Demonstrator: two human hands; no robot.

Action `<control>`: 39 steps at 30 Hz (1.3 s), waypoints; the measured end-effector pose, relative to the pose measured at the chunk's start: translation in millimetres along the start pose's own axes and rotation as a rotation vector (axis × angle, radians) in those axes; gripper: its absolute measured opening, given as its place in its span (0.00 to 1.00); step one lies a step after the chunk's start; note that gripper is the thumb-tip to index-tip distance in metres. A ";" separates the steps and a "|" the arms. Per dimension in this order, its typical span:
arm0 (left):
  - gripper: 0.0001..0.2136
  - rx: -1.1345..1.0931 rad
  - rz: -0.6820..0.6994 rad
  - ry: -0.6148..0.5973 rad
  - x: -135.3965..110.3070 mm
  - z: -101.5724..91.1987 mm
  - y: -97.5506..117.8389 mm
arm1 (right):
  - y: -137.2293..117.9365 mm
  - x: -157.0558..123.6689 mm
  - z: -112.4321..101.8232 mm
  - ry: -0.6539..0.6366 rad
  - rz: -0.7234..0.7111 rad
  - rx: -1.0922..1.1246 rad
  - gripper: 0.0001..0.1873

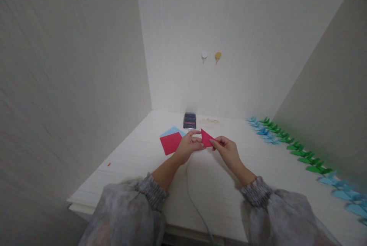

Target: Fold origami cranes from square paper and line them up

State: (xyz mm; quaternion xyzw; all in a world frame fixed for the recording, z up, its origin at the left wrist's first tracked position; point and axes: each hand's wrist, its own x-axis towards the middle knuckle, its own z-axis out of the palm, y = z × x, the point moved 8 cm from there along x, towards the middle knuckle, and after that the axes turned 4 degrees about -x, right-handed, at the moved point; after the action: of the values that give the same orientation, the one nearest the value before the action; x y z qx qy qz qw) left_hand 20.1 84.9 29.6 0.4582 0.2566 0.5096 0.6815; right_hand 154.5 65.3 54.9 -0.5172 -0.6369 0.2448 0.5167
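Hands meet over the white table (137,169): the left hand (187,146) and the right hand (226,150) each pinch fingers shut on 1 folded red paper triangle (206,138), held just above the tabletop. Red and blue paper sheets (171,140) lie at the triangle's 9 o'clock, a phone (189,120) at 11 o'clock, and rows of green and blue folded figures (298,152) at 3 o'clock.

Both arms wear loose, puffy sleeves of thin, pale grey fabric with a faint mottled, slightly sheer look. The left sleeve (126,211) billows wide near the lower edge of the view, then narrows sharply. The right sleeve (286,215) has the same full shape. Each ends in a gathered, elastic cuff of darker grey, finely ribbed or smocked: the left cuff (151,191) and the right cuff (256,192) sit snug on the forearms. Beyond the cuffs the forearms are bare, as are the left hand (187,146) and right hand (226,149); no rings or watch are visible.
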 end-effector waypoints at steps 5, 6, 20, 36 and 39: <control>0.26 -0.027 -0.032 -0.002 0.2 0.2 -1.1 | -0.4 0.8 1.0 -0.032 -0.039 0.070 0.14; 0.26 -0.032 -0.041 0.000 -0.1 0.3 -1.4 | -0.7 1.1 1.5 -0.043 -0.050 0.085 0.13; 0.27 0.022 -0.062 -0.027 0.8 0.2 -7.0 | -4.5 1.8 0.7 -0.062 -0.104 0.037 0.11; 0.28 0.092 0.015 -0.071 -3.0 8.8 3.0 | -4.8 0.8 1.4 -0.021 -0.049 0.076 0.13; 0.30 0.099 0.006 -0.054 -2.9 8.9 1.9 | -7.5 0.1 3.3 -0.031 -0.042 0.084 0.14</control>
State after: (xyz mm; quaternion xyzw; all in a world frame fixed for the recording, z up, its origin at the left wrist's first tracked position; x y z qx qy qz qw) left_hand 25.5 79.2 34.9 0.5059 0.2616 0.4859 0.6630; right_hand 148.5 63.6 60.2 -0.4778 -0.6447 0.2686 0.5328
